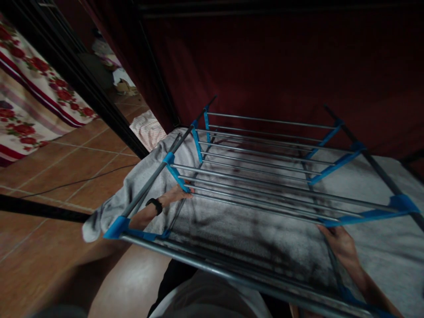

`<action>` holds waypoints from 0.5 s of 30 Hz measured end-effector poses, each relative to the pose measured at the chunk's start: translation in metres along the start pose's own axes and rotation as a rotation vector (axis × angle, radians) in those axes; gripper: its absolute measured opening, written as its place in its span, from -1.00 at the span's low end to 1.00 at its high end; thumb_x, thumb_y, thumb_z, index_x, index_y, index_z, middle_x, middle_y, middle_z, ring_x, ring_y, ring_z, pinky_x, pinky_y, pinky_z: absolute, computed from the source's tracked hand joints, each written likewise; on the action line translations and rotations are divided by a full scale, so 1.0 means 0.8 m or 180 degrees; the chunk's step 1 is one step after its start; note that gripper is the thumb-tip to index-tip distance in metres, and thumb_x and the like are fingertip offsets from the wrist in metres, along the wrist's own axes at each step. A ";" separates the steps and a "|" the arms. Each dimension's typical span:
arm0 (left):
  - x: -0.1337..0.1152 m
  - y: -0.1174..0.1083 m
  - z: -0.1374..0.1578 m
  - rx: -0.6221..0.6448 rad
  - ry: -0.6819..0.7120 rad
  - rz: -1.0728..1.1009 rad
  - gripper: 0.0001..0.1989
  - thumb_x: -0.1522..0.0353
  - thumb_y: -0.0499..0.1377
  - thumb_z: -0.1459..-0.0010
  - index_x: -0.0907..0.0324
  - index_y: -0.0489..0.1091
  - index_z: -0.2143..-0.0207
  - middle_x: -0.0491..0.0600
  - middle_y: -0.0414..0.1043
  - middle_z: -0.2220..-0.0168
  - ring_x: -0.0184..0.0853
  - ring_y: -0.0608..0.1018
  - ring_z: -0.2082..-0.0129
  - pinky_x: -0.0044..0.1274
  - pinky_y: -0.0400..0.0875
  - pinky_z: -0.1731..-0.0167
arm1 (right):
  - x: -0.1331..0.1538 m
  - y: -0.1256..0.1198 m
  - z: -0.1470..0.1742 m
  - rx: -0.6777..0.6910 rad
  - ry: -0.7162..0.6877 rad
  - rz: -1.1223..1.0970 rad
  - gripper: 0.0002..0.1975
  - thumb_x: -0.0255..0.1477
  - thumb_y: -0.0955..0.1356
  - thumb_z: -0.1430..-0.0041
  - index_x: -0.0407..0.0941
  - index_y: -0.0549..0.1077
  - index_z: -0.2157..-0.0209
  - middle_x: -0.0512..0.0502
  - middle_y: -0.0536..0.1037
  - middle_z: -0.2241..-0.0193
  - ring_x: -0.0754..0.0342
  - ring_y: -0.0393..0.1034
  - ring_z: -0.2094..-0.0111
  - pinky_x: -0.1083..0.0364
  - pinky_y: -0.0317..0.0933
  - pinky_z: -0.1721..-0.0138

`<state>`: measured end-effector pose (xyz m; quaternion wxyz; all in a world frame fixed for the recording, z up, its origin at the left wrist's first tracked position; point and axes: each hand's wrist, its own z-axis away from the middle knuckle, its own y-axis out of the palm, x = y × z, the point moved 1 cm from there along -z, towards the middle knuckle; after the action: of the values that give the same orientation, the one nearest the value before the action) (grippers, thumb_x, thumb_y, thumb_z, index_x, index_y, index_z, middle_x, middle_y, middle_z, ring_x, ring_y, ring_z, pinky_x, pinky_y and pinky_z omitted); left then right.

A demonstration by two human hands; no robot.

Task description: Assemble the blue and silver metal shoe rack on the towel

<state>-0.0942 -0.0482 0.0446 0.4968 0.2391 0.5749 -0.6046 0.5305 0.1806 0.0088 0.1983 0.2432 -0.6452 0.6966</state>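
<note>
A rack of grey metal tubes [265, 179] with blue plastic brackets stands before me on a grey blanket [232, 225]. My left hand [179, 192], below a dark wristband [155, 206], is closed around the lower end of a left blue bracket [179, 178]. Part of that hand is hidden behind the bracket. At the other side my right hand [341, 244] grips the lower end of the matching right bracket [361, 217], its fingertips partly hidden under the plastic. Both hands hold the same tier, from below.
Behind the rack hangs a dark red cloth [265, 66]. Black metal posts [82, 84] and a low black bar [43, 210] stand at the left. A thin cable [82, 180] crosses the tiled floor [66, 163]. A flowered curtain [29, 97] hangs farther left.
</note>
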 end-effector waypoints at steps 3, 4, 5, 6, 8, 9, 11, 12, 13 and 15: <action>-0.009 -0.001 0.004 0.0021 0.0041 -0.0043 -0.69 0.21 0.37 0.19 0.16 0.43 0.39 -0.06 0.45 0.43 -0.28 0.43 0.40 -0.42 0.38 0.31 | -0.007 0.002 -0.002 0.0065 -0.0047 -0.0138 -0.63 -0.02 0.31 0.02 -0.02 0.39 0.35 -0.22 0.55 0.37 -0.34 0.47 0.22 -0.14 0.30 0.17; -0.010 -0.002 0.006 0.0018 0.0060 -0.0051 -0.67 0.20 0.37 0.19 0.17 0.43 0.38 -0.06 0.45 0.41 -0.28 0.44 0.38 -0.42 0.38 0.29 | -0.010 0.003 -0.003 0.0075 -0.0023 -0.0177 -0.63 -0.02 0.31 0.03 -0.02 0.39 0.34 -0.20 0.55 0.37 -0.33 0.47 0.21 -0.13 0.30 0.16; -0.011 -0.002 0.008 0.0015 0.0081 -0.0054 -0.66 0.18 0.37 0.18 0.17 0.43 0.38 -0.06 0.45 0.39 -0.28 0.44 0.37 -0.42 0.38 0.27 | -0.012 0.003 -0.003 0.0101 -0.0009 -0.0238 -0.63 -0.02 0.31 0.03 -0.01 0.39 0.33 -0.18 0.55 0.37 -0.32 0.48 0.21 -0.13 0.30 0.16; -0.010 -0.001 0.010 0.0009 0.0102 -0.0052 -0.65 0.17 0.36 0.16 0.17 0.43 0.36 -0.07 0.44 0.38 -0.28 0.44 0.35 -0.42 0.38 0.25 | -0.014 0.004 -0.004 0.0117 -0.0011 -0.0297 -0.62 -0.02 0.31 0.03 -0.01 0.39 0.31 -0.16 0.55 0.35 -0.30 0.48 0.20 -0.12 0.30 0.14; -0.007 0.000 0.013 -0.0023 0.0141 -0.0032 -0.65 0.15 0.34 0.11 0.16 0.42 0.33 -0.07 0.43 0.34 -0.28 0.45 0.31 -0.42 0.38 0.21 | -0.016 0.005 -0.004 0.0140 -0.0073 -0.0365 -0.61 -0.03 0.31 0.02 0.00 0.39 0.26 -0.15 0.55 0.31 -0.28 0.47 0.16 -0.10 0.29 0.11; -0.005 0.000 0.014 -0.0048 0.0156 -0.0017 -0.65 0.13 0.33 0.09 0.16 0.41 0.32 -0.06 0.42 0.33 -0.27 0.45 0.29 -0.42 0.38 0.20 | -0.016 0.005 -0.004 0.0133 -0.0108 -0.0365 -0.61 -0.03 0.31 0.02 0.00 0.39 0.25 -0.15 0.55 0.29 -0.28 0.47 0.14 -0.10 0.29 0.09; 0.000 0.003 0.016 -0.0102 0.0165 0.0022 -0.63 0.11 0.30 0.06 0.16 0.39 0.30 -0.06 0.41 0.32 -0.26 0.45 0.27 -0.42 0.38 0.19 | -0.013 0.004 -0.003 0.0093 -0.0134 -0.0317 -0.61 -0.04 0.30 0.02 -0.01 0.39 0.25 -0.16 0.55 0.27 -0.29 0.45 0.13 -0.11 0.27 0.06; 0.003 0.004 0.016 -0.0138 0.0163 0.0047 -0.62 0.09 0.29 0.04 0.17 0.39 0.29 -0.06 0.41 0.33 -0.26 0.45 0.27 -0.42 0.38 0.20 | -0.010 0.003 -0.002 0.0103 -0.0122 -0.0323 -0.60 -0.04 0.30 0.01 -0.02 0.39 0.25 -0.17 0.55 0.27 -0.30 0.46 0.14 -0.11 0.27 0.06; 0.006 0.006 0.016 -0.0179 0.0164 0.0076 -0.62 0.09 0.29 0.03 0.17 0.38 0.28 -0.06 0.41 0.33 -0.26 0.45 0.28 -0.41 0.37 0.20 | -0.007 0.002 -0.001 0.0132 -0.0105 -0.0346 -0.60 -0.04 0.30 0.01 -0.03 0.40 0.25 -0.18 0.55 0.28 -0.30 0.46 0.15 -0.11 0.28 0.07; 0.010 0.008 0.016 -0.0258 0.0190 0.0106 -0.62 0.09 0.27 0.00 0.18 0.39 0.26 -0.05 0.41 0.32 -0.27 0.45 0.28 -0.42 0.37 0.19 | -0.002 0.001 0.001 0.0152 -0.0043 -0.0383 -0.59 -0.04 0.31 0.02 -0.05 0.41 0.24 -0.20 0.55 0.28 -0.30 0.46 0.17 -0.11 0.28 0.08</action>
<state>-0.0881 -0.0618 0.0382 0.4986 0.2462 0.6093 -0.5652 0.5312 0.1796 0.0075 0.2296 0.2908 -0.6139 0.6970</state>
